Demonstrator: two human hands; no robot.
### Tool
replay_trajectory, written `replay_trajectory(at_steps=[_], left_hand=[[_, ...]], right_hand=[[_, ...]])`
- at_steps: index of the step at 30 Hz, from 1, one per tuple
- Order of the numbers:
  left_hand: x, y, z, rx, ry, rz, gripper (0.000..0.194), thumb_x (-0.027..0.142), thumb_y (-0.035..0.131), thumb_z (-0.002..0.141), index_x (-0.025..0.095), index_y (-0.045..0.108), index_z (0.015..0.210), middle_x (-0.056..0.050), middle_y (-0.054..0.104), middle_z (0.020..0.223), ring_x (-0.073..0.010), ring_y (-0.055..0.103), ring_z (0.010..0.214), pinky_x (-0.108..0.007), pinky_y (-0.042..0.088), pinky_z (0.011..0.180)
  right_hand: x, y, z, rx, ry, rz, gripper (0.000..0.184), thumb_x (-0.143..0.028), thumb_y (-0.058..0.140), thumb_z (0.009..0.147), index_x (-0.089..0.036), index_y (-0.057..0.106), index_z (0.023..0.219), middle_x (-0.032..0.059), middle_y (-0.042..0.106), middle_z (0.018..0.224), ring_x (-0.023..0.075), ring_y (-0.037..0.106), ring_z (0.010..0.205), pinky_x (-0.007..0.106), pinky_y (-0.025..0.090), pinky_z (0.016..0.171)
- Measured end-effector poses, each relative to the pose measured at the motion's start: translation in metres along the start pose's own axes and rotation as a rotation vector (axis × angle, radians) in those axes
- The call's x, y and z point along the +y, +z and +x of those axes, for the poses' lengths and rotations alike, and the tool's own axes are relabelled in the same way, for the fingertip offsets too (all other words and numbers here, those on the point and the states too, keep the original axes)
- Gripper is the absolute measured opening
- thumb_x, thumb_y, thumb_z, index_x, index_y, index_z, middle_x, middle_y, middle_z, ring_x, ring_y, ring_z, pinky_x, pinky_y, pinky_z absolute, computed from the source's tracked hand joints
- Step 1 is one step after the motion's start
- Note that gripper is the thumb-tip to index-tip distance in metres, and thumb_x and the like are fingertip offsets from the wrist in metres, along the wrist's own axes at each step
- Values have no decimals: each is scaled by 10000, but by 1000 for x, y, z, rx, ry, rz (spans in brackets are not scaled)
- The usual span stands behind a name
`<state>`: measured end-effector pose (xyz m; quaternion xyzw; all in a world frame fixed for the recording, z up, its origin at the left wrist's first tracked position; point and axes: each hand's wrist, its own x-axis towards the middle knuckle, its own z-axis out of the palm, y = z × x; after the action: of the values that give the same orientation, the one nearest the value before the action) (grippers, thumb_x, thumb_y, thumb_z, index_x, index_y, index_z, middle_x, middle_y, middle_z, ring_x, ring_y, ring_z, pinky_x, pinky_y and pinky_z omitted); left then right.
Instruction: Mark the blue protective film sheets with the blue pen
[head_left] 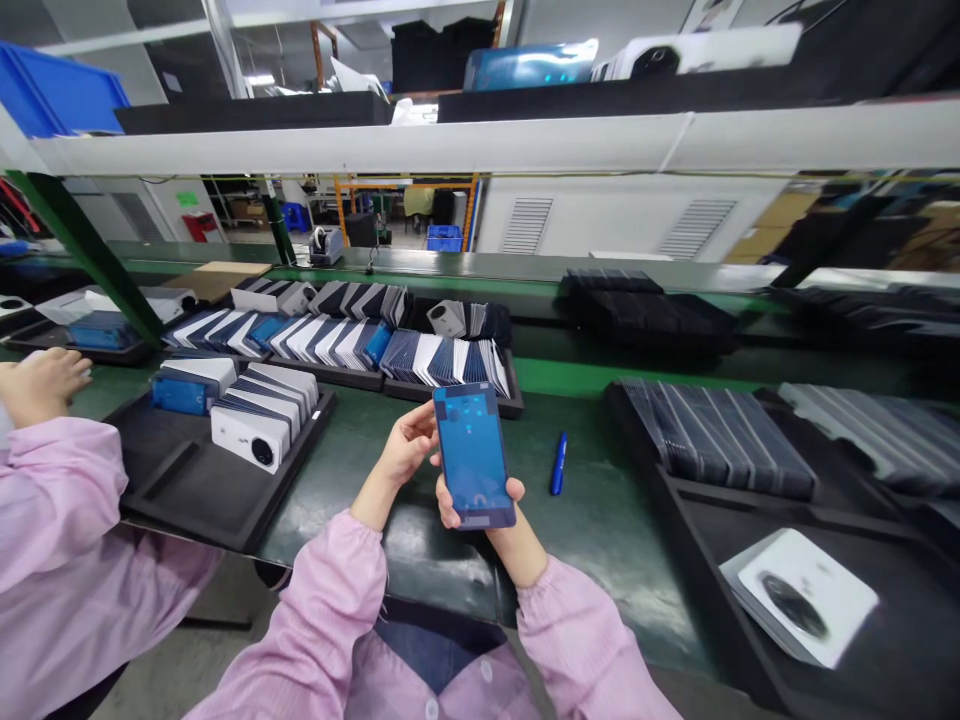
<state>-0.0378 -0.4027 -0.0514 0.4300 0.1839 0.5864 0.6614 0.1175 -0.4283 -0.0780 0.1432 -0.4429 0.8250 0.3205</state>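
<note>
I hold a flat phone panel [472, 452] with a blue protective film upright above the green bench. My right hand [480, 503] grips its lower end from behind, thumb on the right edge. My left hand [409, 445] pinches the panel's upper left edge with its fingertips. Both sleeves are pink. A blue pen [558, 463] lies on the bench just right of the panel.
A black tray [187, 490] at the left holds white and blue-filmed panels. More rows of panels stand in trays behind [442, 360]. Black trays [862, 620] at the right hold dark panels and one white cover [806, 595]. A co-worker's pink sleeve and hand [41, 385] are at far left.
</note>
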Motion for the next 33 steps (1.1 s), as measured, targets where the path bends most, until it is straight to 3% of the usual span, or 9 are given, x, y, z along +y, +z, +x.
replay_trajectory(at_steps=[6,14,16,18,21,23,29,33], left_hand=[[3,6,-1,-1,-7,-20,715,513,943,485,275,742,1129,-34,724,921,-66,492,573,-210,409,501],[7,10,-1,46,-28,-83,778,645,878,530,247,681,1168,-73,711,1027,-118,588,677,-196,384,487],[5,9,-3,15,-68,-94,865,700,846,532,233,634,1228,-108,690,1132,-172,641,804,-226,459,570],[0,9,-7,-80,-133,-132,1010,746,826,496,220,566,1318,-159,628,1286,-263,651,1012,-328,531,776],[-13,12,-13,-243,-205,-236,1203,750,840,395,254,458,1423,-174,574,1361,-372,573,1224,-498,459,1007],[-21,13,-16,-255,-199,-274,1199,697,862,383,294,443,1432,-144,594,1323,-392,552,1259,-532,431,1042],[-23,15,-23,-130,-171,-264,951,592,887,437,309,560,1284,-86,626,1216,-339,609,1170,-464,491,987],[11,13,9,217,-198,-179,959,627,930,308,183,627,1103,-93,676,1028,-274,681,895,-430,562,853]], right_hand=[[0,0,0,12,1,34,845,-719,727,726,-119,493,1272,90,644,921,178,623,687,301,490,647],[1,6,-2,175,1,79,782,-627,769,730,-89,526,1243,121,667,976,212,664,788,314,508,728],[5,7,-2,193,32,100,744,-631,730,764,-83,532,1227,118,669,957,202,662,764,300,506,709],[13,7,0,175,81,134,761,-717,661,770,-93,540,1189,82,659,850,174,629,634,272,489,598],[26,7,2,128,143,172,836,-835,595,720,-115,541,1140,23,609,711,135,534,475,236,426,462],[33,7,3,106,141,185,869,-868,579,698,-136,526,1164,5,597,693,117,498,440,222,406,438],[40,0,4,88,120,369,948,-839,656,684,-104,514,1267,66,669,767,141,588,513,225,436,486],[31,-9,11,343,146,440,1005,-826,638,730,-32,497,1329,92,697,773,159,656,612,239,467,594]])
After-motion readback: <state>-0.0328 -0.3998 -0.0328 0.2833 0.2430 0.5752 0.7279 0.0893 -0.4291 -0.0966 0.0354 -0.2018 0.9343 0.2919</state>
